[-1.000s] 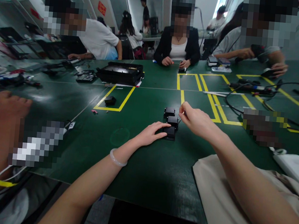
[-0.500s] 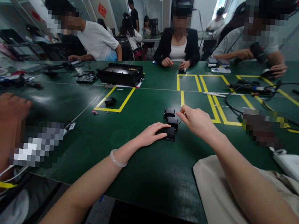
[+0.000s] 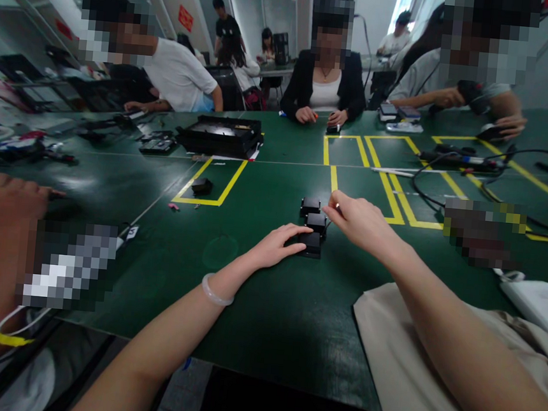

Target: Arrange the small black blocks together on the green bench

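A black assembly of three blocky parts sits on the green table in front of me, its blocks in a slightly staggered row. My left hand steadies it, with the thumb and fingertips on the nearest block. At the right side of the middle block, my right hand is closed in a pinch. A thin metal rod, perhaps a hex key, shows below its fingertips and reaches to the block's side. The rest of that tool is hidden by the fingers.
Yellow tape marks the green table. A small black block lies to the left, near a large black tray. Cables, a white power bank and a beige cloth are at the right. A co-worker's arm is at the left.
Both my hands stay almost in place on the black assembly; the right fingers have shifted only slightly. The co-worker's hand at the left has moved a little.
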`<control>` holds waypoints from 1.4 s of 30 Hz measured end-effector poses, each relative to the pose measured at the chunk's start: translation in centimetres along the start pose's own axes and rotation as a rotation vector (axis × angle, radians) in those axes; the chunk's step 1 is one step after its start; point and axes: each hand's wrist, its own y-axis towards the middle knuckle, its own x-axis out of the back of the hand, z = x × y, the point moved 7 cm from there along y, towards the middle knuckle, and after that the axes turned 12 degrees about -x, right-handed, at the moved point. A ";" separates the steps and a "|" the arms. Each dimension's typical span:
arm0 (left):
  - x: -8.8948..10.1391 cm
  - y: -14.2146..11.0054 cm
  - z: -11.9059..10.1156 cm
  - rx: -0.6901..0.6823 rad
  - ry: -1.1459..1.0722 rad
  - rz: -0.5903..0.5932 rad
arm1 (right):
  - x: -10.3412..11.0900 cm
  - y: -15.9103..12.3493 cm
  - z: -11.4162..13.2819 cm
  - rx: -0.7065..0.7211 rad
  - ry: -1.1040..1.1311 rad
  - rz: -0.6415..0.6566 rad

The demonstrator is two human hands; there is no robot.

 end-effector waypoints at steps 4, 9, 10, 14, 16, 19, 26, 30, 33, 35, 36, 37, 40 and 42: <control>0.0 0.0 0.1 -0.010 -0.004 -0.008 | -0.1 -0.3 0.4 0.064 0.056 0.047; 0.0 0.0 0.1 -0.009 0.000 -0.009 | 0.3 -0.4 0.3 0.006 -0.019 0.007; 0.0 0.0 0.0 -0.009 0.001 -0.007 | 0.3 -0.3 0.3 -0.004 -0.034 -0.003; 0.0 0.0 0.0 -0.001 0.004 0.002 | 0.2 -0.3 0.1 0.016 0.019 0.019; 0.0 0.0 0.0 0.002 0.003 0.000 | 0.1 -0.2 0.0 0.046 0.068 0.052; 0.0 0.0 -0.1 0.010 0.000 0.003 | 0.1 -0.1 -0.2 0.034 0.073 0.050; 0.1 0.0 -0.2 0.005 -0.017 0.006 | 0.0 0.1 -0.3 -0.010 -0.007 0.025; 0.0 0.0 -0.1 0.003 -0.010 0.000 | 0.0 0.0 -0.3 0.023 0.054 0.057; 0.0 0.1 -0.1 -0.003 -0.006 0.003 | 0.2 0.1 -0.4 -0.005 0.010 0.024; 0.0 0.1 -0.1 -0.002 -0.004 0.006 | 0.3 0.1 -0.4 -0.030 -0.047 0.004; 0.0 0.1 0.0 0.000 -0.004 0.006 | 0.3 0.1 -0.4 -0.034 -0.067 0.002; 0.0 0.0 0.0 0.002 -0.003 0.006 | 0.3 0.0 -0.4 -0.032 -0.076 0.006; 0.0 0.0 -0.1 0.002 -0.008 0.007 | 0.2 -0.1 -0.2 -0.004 -0.055 0.040; 0.0 0.0 -0.1 0.005 -0.007 0.004 | 0.2 -0.3 0.0 0.018 -0.031 0.059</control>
